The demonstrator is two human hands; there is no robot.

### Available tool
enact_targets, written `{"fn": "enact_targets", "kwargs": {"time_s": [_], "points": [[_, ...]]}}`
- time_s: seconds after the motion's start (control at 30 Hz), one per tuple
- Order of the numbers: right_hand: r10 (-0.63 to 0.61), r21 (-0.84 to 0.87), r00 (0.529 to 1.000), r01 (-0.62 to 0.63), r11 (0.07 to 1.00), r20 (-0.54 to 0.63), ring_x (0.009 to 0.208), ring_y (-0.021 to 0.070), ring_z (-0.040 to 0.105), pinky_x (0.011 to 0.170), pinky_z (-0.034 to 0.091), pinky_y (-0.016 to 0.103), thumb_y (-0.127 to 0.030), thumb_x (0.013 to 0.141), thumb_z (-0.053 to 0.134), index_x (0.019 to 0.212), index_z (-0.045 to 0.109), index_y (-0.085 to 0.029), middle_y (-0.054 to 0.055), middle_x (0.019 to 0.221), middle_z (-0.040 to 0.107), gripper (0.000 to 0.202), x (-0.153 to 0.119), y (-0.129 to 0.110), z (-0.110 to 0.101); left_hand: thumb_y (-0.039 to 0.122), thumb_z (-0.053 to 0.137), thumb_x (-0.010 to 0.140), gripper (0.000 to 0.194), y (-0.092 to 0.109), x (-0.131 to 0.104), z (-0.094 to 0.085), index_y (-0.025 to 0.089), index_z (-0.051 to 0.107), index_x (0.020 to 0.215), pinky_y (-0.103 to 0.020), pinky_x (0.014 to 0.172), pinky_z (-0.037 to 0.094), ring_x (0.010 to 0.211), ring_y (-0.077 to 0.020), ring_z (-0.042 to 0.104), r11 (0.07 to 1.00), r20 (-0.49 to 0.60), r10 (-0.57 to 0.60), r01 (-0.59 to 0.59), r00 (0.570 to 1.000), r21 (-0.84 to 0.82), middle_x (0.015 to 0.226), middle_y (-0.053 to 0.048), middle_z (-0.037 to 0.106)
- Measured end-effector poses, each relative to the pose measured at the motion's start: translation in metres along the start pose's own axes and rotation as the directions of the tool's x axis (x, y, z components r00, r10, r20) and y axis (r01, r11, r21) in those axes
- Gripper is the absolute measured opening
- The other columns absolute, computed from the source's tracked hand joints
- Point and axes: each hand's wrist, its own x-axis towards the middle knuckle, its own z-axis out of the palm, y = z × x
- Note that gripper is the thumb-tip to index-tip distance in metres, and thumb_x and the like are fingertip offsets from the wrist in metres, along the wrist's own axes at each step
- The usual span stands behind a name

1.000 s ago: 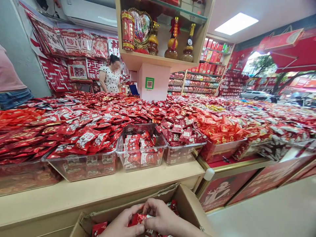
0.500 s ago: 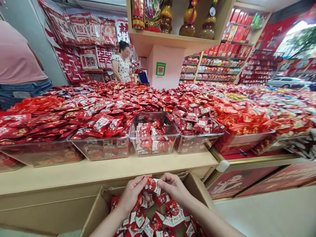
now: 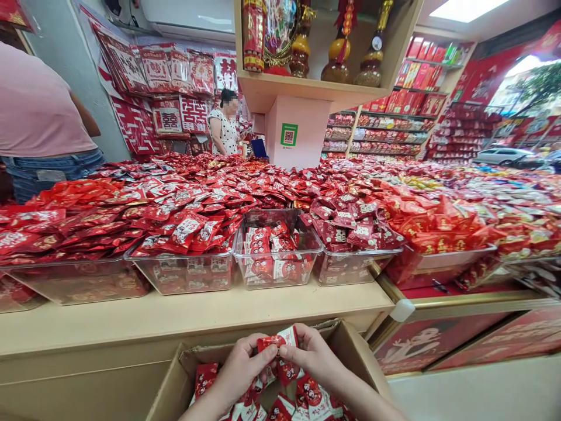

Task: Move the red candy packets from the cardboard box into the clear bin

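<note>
1. Counter (image 3: pixel 188 313) first, cream-topped, stretching from the left edge past the middle of the frame, and it's loaded: a broad bank of red packets heaps up across the centre.
2. Upper centre now, a wooden shelf unit (image 3: pixel 302 90) with bottles and ornaments lined up, right above a pale pillar (image 3: pixel 302 128) wearing a green sign.
3. Two people on the left side: one in a pink top (image 3: pixel 39 105) at the edge, back turned; another in a dotted top (image 3: pixel 223 131), beyond the heap.
4. Down at lower centre, an open cardboard box (image 3: pixel 355 351) by the counter's front, red-and-white packets (image 3: pixel 313 394) loose inside.
5. Clear tubs line the counter's edge; the middle tub (image 3: pixel 272 217) is filled lower than its heaped neighbours.
6. And the hands, lower centre, over the box! Left hand (image 3: pixel 241 365) grips with thumb and fingers; right hand (image 3: pixel 319 359) pinches just beside it, thumbs nearly meeting.
7. Between them, one small packet (image 3: pixel 269 341), red with a white end tilting up toward the right hand, held above the loose ones.
</note>
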Motion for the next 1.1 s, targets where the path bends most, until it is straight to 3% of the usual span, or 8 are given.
{"fn": "enact_targets", "kwargs": {"time_s": [0.1,0.2,0.3,0.4,0.6,0.73,0.93,1.1], "points": [[0.002,-0.103,0.999,-0.007,0.995,-0.049,0.050,0.0067,0.037,0.048,0.032,0.019,-0.033,0.061,0.063,0.069,0.045,-0.016,-0.005,0.057,0.045,0.026,-0.002,0.003,-0.003,0.039,0.055,0.070,0.028,0.002,-0.001,-0.005,0.016,0.061,0.083,-0.020,0.052,0.039,0.053,-0.0101,0.047,0.986,0.007,0.084,-0.084,0.996,0.145,0.067,0.001,0.058],[-0.057,-0.333,0.995,0.027,0.943,-0.082,0.052,0.0066,0.035,0.048,0.030,0.018,-0.021,0.060,0.060,0.066,0.045,-0.016,-0.006,0.056,0.043,0.017,-0.004,0.004,-0.005,0.034,0.060,0.066,0.043,0.003,-0.002,-0.009,0.017,0.054,0.104,-0.019,0.050,0.037,0.053,-0.0094,0.045,0.968,-0.008,0.074,-0.069,0.997,0.242,0.075,0.000,0.058],[-0.063,-0.432,0.997,0.042,0.901,-0.034,0.056,0.0082,0.040,0.050,0.032,0.018,-0.018,0.059,0.059,0.068,0.048,-0.016,-0.005,0.060,0.047,0.014,-0.007,0.006,-0.002,0.033,0.061,0.065,0.034,0.004,-0.005,-0.007,0.016,0.060,0.095,-0.020,0.054,0.037,0.059,-0.0117,0.048,0.954,0.058,0.081,-0.094,0.995,0.284,0.074,0.000,0.059],[-0.028,-0.295,1.000,0.024,0.955,-0.012,0.060,0.0103,0.047,0.054,0.037,0.020,-0.023,0.060,0.062,0.073,0.048,-0.017,-0.003,0.065,0.051,0.020,-0.007,0.007,0.002,0.035,0.059,0.068,0.022,0.004,-0.006,-0.003,0.016,0.064,0.077,-0.021,0.062,0.039,0.070,-0.0155,0.051,0.950,0.079,0.129,-0.146,0.988,0.277,0.076,-0.001,0.062],[0.009,0.110,0.999,-0.015,0.994,0.053,0.064,0.0117,0.053,0.060,0.042,0.026,-0.030,0.053,0.071,0.088,0.041,-0.018,0.000,0.075,0.055,0.048,-0.001,0.006,0.006,0.038,0.056,0.069,0.027,0.001,-0.002,-0.001,0.012,0.060,0.074,-0.020,0.051,0.038,0.054,-0.0112,0.047,0.997,0.030,0.062,-0.063,0.998,0.048,0.059,0.002,0.055],[0.056,0.073,0.998,-0.058,0.996,0.031,0.054,0.0098,0.052,0.050,0.041,0.023,-0.034,0.056,0.068,0.089,0.042,-0.018,-0.002,0.069,0.054,0.045,-0.001,0.010,0.005,0.042,0.056,0.069,0.029,-0.003,0.000,-0.001,0.013,0.056,0.074,-0.018,0.039,0.034,0.041,-0.0066,0.038,0.999,0.016,0.033,-0.033,0.999,-0.039,0.054,0.005,0.048],[-0.016,0.002,0.997,0.015,1.000,0.081,0.068,0.0114,0.054,0.063,0.042,0.024,-0.029,0.061,0.066,0.085,0.049,-0.017,-0.001,0.074,0.055,0.031,-0.003,0.010,0.005,0.040,0.060,0.066,0.029,-0.008,0.004,-0.002,0.012,0.056,0.072,-0.016,0.037,0.034,0.042,-0.0059,0.038,0.995,-0.047,0.030,-0.035,0.998,-0.091,0.053,0.005,0.048],[0.040,0.040,0.999,-0.039,0.998,-0.028,0.057,0.0096,0.052,0.051,0.040,0.021,-0.032,0.059,0.067,0.082,0.049,-0.016,-0.001,0.068,0.055,0.034,-0.001,0.004,0.000,0.042,0.060,0.065,0.029,-0.002,0.005,-0.003,0.013,0.056,0.069,-0.014,0.033,0.029,0.038,-0.0060,0.041,0.991,-0.124,-0.025,0.008,0.992,-0.131,0.047,0.006,0.050]]}}
